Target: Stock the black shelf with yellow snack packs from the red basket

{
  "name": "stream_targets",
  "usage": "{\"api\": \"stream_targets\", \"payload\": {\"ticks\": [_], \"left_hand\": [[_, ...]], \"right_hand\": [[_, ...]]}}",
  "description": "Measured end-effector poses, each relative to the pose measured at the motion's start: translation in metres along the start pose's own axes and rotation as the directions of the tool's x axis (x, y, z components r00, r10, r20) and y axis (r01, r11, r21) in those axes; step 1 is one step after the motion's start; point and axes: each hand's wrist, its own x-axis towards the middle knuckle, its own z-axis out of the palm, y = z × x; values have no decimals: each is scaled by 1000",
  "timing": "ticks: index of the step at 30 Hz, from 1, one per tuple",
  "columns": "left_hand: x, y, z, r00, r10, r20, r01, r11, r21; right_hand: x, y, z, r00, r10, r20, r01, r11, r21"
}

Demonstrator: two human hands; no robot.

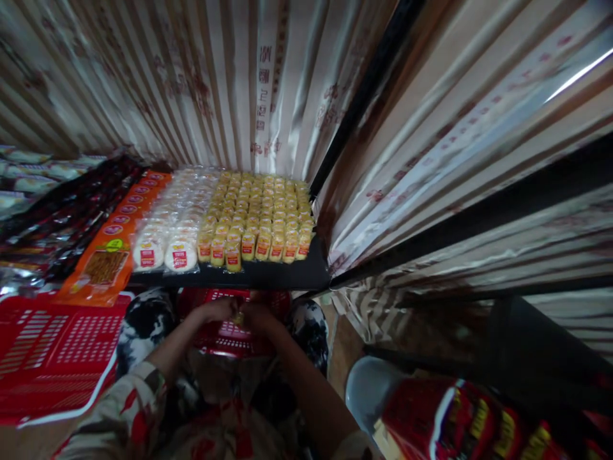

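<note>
Far L: red basket (90, 338), then orange pkt (127, 217) & white pkts (170, 217) on black shelf (278, 278). Ctr: L hand (221, 310) & R hand (257, 317) together, pinching small yellow pkt (238, 318) btwn them, above 2nd red basket (225, 345). Yellow pkt rows (261, 214) beyond; red bags (416, 415) far R.

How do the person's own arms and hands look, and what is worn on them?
The left hand and right hand look ungloved, with bare forearms. The left sleeve is pale with red and darker patches, ending near the elbow. Fingers are too dim for detail.
</note>
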Motion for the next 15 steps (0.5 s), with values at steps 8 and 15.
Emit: {"api": "stream_targets", "payload": {"ticks": [8, 15], "left_hand": [[-21, 33, -8, 978, -47, 203, 56, 998, -36], [-31, 57, -9, 967, 103, 233, -48, 972, -231]], "right_hand": [[-43, -4, -35, 980, -77, -185, 111, 977, 181], [-54, 7, -46, 954, -150, -260, 278, 766, 580]]}}
